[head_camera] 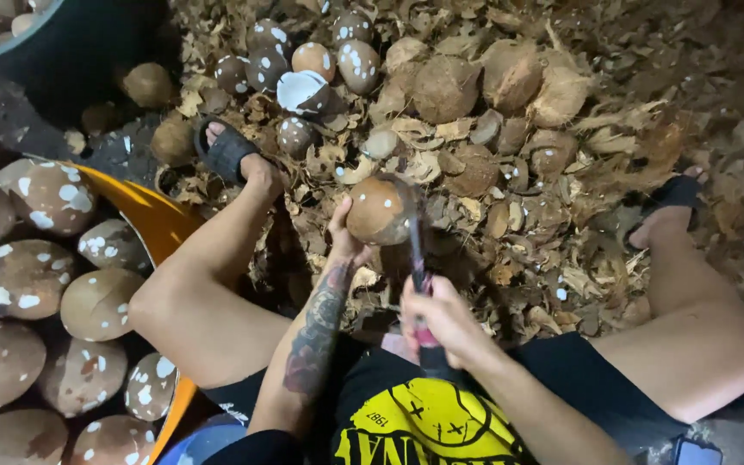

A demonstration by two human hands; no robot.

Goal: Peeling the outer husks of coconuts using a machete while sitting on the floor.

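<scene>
Because the left hand (344, 234) cups the brown coconut (378, 211) from its side above the husk litter (510, 250), the nut looks hard, round, fairly heavy and apt to roll, best held around its far curve. The right hand (441, 317) is closed around a blade's handle (426, 337); the blade edge (415, 241) blurs.

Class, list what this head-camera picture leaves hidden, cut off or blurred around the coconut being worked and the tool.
1. Tool blade, head view: motion-blurred; its shape is unclear.
2. Tool handle: covered by the right hand.
3. Coconut: its left side is hidden by the left hand.
4. Orange basket: cut off by the left edge.
5. Dark tub: cropped at the top-left corner.
</scene>
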